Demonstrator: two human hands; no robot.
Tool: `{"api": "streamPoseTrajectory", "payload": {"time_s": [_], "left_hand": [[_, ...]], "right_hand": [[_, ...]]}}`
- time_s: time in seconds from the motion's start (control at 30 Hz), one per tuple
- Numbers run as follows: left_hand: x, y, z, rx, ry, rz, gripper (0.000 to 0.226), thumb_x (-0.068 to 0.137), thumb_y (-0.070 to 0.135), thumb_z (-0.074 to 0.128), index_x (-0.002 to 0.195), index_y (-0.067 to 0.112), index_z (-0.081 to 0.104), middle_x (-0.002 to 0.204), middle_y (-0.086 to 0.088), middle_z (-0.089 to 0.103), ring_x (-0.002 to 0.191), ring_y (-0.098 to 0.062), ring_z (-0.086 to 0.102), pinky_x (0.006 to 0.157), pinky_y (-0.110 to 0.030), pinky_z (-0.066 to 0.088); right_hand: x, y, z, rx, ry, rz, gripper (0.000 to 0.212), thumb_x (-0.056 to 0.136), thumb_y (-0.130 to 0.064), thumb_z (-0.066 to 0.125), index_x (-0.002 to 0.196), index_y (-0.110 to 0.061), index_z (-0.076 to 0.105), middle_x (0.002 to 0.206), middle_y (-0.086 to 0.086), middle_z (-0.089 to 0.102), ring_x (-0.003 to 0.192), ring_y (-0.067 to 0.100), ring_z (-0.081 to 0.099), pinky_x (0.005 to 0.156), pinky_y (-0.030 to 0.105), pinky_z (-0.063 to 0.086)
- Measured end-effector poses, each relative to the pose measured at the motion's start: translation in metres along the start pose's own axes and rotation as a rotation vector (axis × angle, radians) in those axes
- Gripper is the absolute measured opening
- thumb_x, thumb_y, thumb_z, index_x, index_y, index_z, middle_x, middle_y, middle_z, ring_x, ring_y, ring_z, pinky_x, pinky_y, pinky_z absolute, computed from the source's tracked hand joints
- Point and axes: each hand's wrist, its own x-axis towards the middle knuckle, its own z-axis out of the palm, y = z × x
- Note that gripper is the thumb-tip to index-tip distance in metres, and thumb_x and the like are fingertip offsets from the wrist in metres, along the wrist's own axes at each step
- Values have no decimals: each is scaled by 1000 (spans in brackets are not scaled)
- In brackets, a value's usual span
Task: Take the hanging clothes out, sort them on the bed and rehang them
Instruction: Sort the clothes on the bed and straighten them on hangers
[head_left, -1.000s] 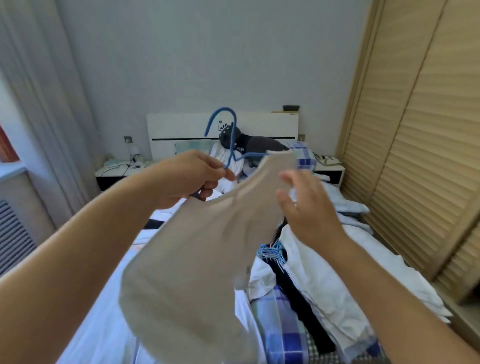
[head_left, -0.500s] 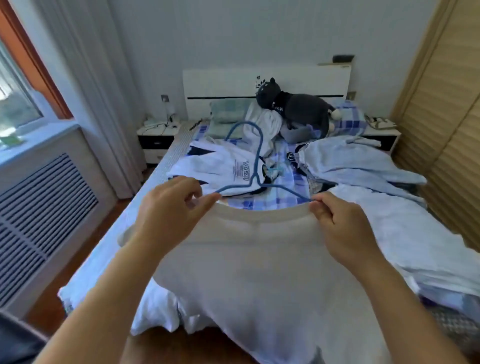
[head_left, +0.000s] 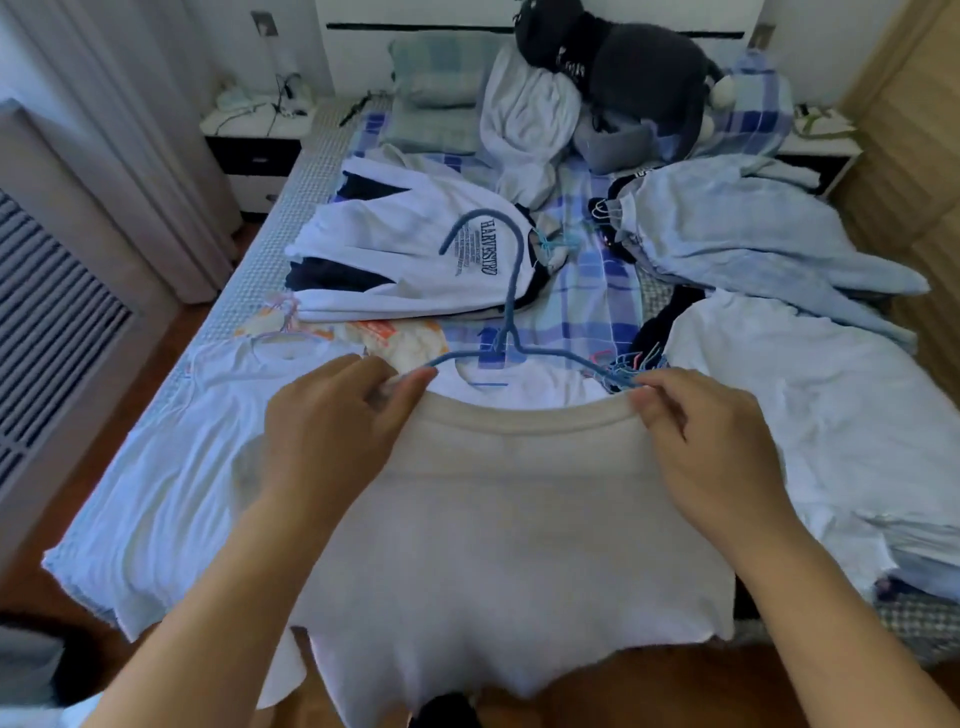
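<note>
A beige T-shirt (head_left: 514, 519) hangs on a blue wire hanger (head_left: 511, 291) above the foot of the bed (head_left: 291, 208). My left hand (head_left: 332, 431) pinches the shirt's left shoulder at the hanger's end. At the other shoulder my right hand (head_left: 711, 447) grips the collar and the hanger's right end. The hook points away from me, over a white sweatshirt (head_left: 415, 254) printed HARVESTRY. A white T-shirt (head_left: 171, 467) lies flat at the left under the beige one.
Light blue clothes (head_left: 753, 234) and a white pile (head_left: 841, 415) cover the bed's right side. A dark plush cat (head_left: 623, 67) sits on pillows at the headboard. A radiator (head_left: 47, 322) and curtain are at the left, wooden wardrobe doors (head_left: 914, 130) at the right.
The view has dropped toward the bed. Both hands have lowered the beige T-shirt on its hanger and spread it wider by the shoulders; a second ago the left hand held it up alone.
</note>
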Motion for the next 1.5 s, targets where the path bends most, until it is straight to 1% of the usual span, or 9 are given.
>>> {"api": "streamPoseTrajectory", "payload": {"time_s": [0.13, 0.4, 0.6, 0.77, 0.93, 1.1, 1.27, 1.4, 1.5], "left_hand": [[83, -56, 130, 2, -139, -63, 54, 96, 65, 46, 78, 18, 67, 73, -1, 65, 73, -30, 61, 63, -39, 48], [131, -189, 509, 10, -510, -145, 38, 104, 46, 41, 105, 17, 66, 97, -11, 62, 93, -37, 61, 70, -39, 40], [77, -225, 612, 77, -508, -47, 25, 100, 37, 56, 120, 32, 72, 98, -10, 54, 91, -36, 51, 75, -44, 41], [79, -231, 606, -42, -429, 14, 32, 100, 35, 52, 127, 35, 69, 103, -5, 53, 89, -32, 50, 74, -43, 39], [81, -235, 607, -24, -565, 56, 49, 92, 28, 46, 137, 43, 59, 104, 1, 54, 93, -30, 47, 79, -42, 38], [100, -206, 605, 98, -781, -148, 52, 101, 23, 44, 147, 47, 44, 129, -8, 48, 119, -36, 39, 103, -53, 35], [53, -82, 529, -126, -748, -159, 64, 95, 28, 58, 154, 31, 35, 152, -16, 31, 138, -40, 27, 109, -60, 30], [-39, -4, 475, -305, -882, -80, 58, 89, 24, 70, 145, 26, 54, 143, -12, 47, 130, -39, 42, 99, -58, 43], [-96, 23, 453, -281, -1042, -148, 63, 92, 27, 65, 150, 35, 43, 149, -5, 40, 134, -34, 38, 102, -53, 43]], "right_hand": [[101, 64, 112, -100, -31, 28, 12, 97, -18, 60, 100, -15, 71, 88, 0, 62, 81, 27, 61, 80, 49, 49], [195, 281, 440, -386, -293, 214, 18, 102, -20, 46, 98, -10, 60, 103, 13, 59, 99, 37, 50, 82, 48, 42], [167, 340, 533, -559, -294, 233, 21, 93, -21, 48, 102, -16, 66, 91, 11, 61, 83, 38, 57, 74, 46, 43], [161, 331, 519, -498, -168, 216, 24, 85, -5, 61, 103, -14, 73, 90, 7, 58, 80, 34, 54, 71, 43, 49], [153, 327, 504, -570, -209, 288, 44, 72, -5, 38, 95, -13, 75, 85, 9, 55, 79, 35, 53, 67, 44, 48], [180, 295, 480, -407, -356, 409, 33, 77, 2, 56, 105, -9, 68, 103, 13, 57, 98, 36, 51, 84, 46, 46], [119, 265, 382, -158, -115, 480, 37, 83, 2, 58, 116, -13, 66, 115, 6, 56, 108, 23, 48, 95, 31, 39], [34, 290, 276, -281, -114, 686, 34, 90, 1, 56, 119, -14, 65, 114, 4, 56, 112, 23, 48, 95, 29, 39], [-10, 321, 208, -409, -150, 821, 28, 96, -10, 57, 123, -19, 62, 117, 3, 53, 114, 24, 49, 89, 29, 43]]}}
